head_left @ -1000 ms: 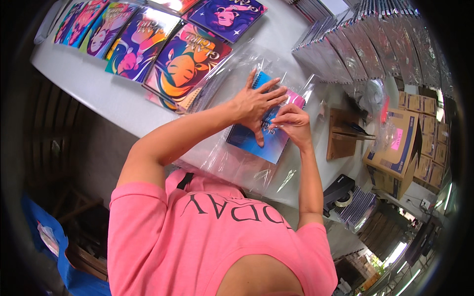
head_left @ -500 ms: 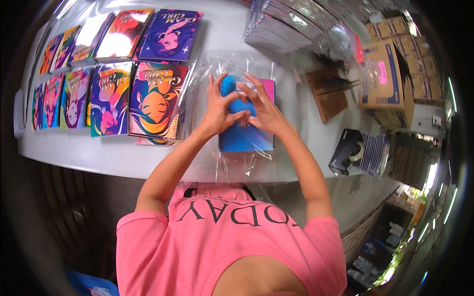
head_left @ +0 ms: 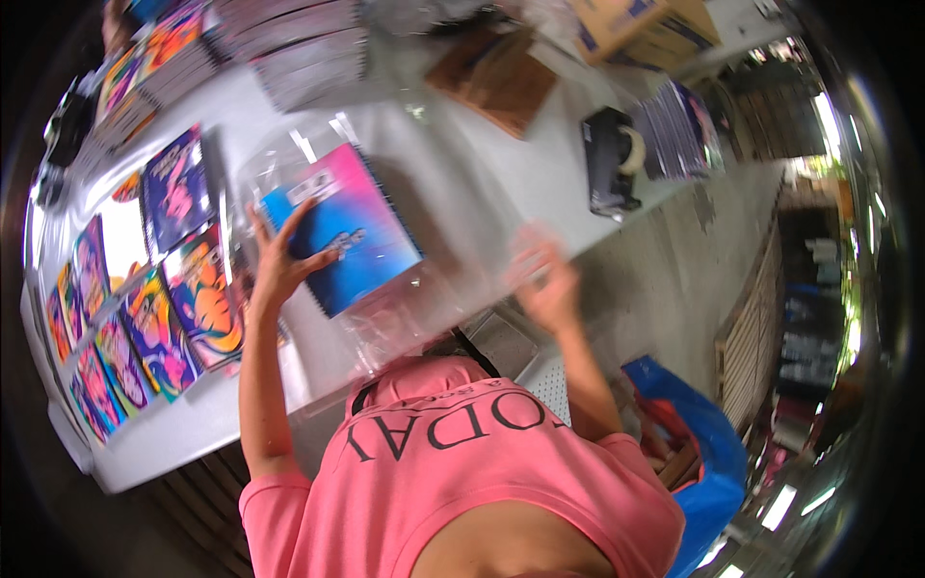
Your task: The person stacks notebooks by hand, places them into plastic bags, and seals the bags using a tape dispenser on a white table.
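Note:
A spiral-bound notebook (head_left: 371,217) with a blue and pink back cover lies tilted on the table, a white label near its top. Clear plastic film (head_left: 390,323) shows around it and spreads toward the table's front edge. My left hand (head_left: 279,265) rests on the notebook's left side, thumb and fingers spread apart over the cover. To the right, away from the notebook, my right hand (head_left: 544,279) is above the table's front edge. Motion smears its fingers, so whether it holds anything is unclear.
Colourful illustrated notebooks (head_left: 154,328) lie in rows at left. Notebook stacks (head_left: 303,48) stand behind. Farther right are a brown board (head_left: 487,82), a cardboard box (head_left: 646,29), a black tape dispenser (head_left: 609,164) and a notebook pile (head_left: 670,135). A blue bag (head_left: 713,472) sits below the table.
The view has turned toward the right. Both hands were together over the notebook; my right hand has left it and swung right, while my left hand stays at the notebook's left side.

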